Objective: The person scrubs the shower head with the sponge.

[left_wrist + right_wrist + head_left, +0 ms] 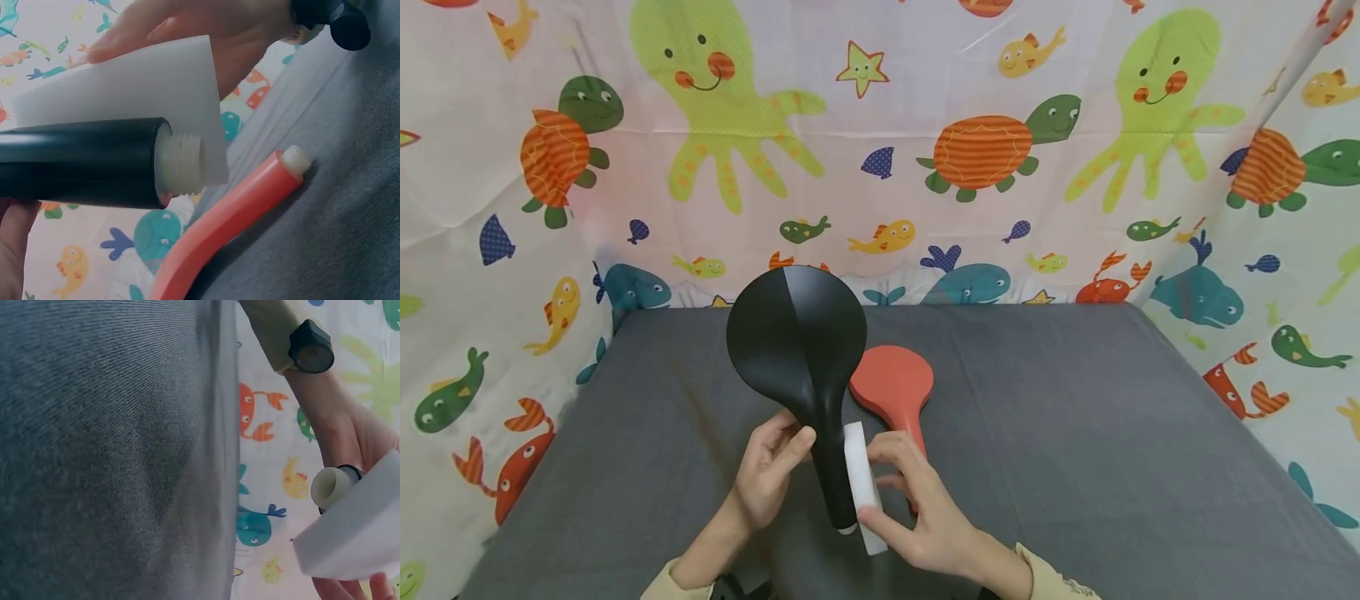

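My left hand (765,473) grips the neck of a black hand shower head (797,333), raised with its round end up. In the left wrist view, a pale threaded end (181,164) sticks out of its handle. Between thumb and fingers, my right hand (928,517) holds a white block (863,487), which looks like a melamine sponge, alongside the black handle. Whether the block touches the handle I cannot tell. Behind, an orange-red hand shower head (892,379) lies on the grey cloth, its own pale threaded end (295,160) showing in the left wrist view.
A dark grey cloth (1060,433) covers the table. Around the back and sides hangs a white curtain (820,100) printed with sea animals. Each wrist wears a dark strap-on device, such as the one (312,350) on the left wrist.
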Demonstrator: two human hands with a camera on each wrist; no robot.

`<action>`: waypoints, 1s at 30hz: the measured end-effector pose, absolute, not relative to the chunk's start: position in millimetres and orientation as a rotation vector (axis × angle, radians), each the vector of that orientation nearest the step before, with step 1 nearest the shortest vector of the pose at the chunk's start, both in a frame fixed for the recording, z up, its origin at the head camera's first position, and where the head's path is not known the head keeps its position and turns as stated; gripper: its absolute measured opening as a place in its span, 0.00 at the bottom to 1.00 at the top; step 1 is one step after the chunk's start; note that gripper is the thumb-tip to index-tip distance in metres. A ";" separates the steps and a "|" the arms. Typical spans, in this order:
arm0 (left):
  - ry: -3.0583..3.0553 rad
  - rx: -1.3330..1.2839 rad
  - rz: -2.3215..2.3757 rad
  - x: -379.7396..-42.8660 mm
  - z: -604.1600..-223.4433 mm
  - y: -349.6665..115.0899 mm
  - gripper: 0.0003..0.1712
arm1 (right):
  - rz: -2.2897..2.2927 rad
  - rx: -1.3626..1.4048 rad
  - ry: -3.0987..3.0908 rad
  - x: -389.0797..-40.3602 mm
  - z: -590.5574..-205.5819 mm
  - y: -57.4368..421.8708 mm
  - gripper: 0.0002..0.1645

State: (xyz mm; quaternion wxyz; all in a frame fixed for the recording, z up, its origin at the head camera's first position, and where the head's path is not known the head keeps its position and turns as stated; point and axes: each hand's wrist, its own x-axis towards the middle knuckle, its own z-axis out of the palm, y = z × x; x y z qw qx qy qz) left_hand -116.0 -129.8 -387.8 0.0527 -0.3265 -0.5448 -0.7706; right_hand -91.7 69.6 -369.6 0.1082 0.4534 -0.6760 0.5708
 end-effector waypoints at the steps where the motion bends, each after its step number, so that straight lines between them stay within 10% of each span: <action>1: -1.651 -1.003 -2.351 -116.0 -387.7 -129.2 0.16 | 1.697 1.335 -1.975 -92.5 -370.0 69.5 0.26; 13: -1.612 -1.160 -2.482 -107.2 -393.1 -112.0 0.19 | 1.987 0.914 -1.788 -125.7 -360.2 72.6 0.28; 30: -1.326 -0.625 -2.679 -122.8 -390.0 -133.6 0.18 | 1.300 1.363 -2.019 -90.0 -370.3 71.8 0.22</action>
